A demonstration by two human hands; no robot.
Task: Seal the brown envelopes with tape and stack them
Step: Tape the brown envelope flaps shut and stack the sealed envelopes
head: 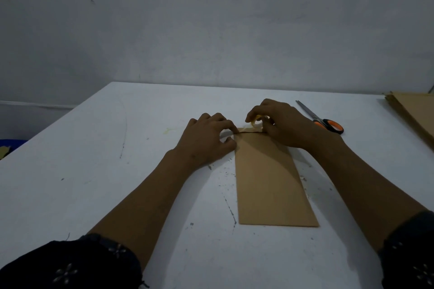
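Note:
A long brown envelope (270, 180) lies flat on the white table (94, 171), its far end between my hands. My right hand (281, 124) grips a small roll of clear tape (258, 121) at the envelope's far right corner. A strip of tape runs from the roll leftward along the far edge. My left hand (209, 138) pinches the free end of that strip at the envelope's far left corner, with the fingers curled.
Orange-handled scissors (321, 119) lie on the table just right of my right hand. A stack of brown envelopes (413, 112) sits at the far right edge. A grey wall stands behind the table. Something blue (9, 145) shows beyond the left edge.

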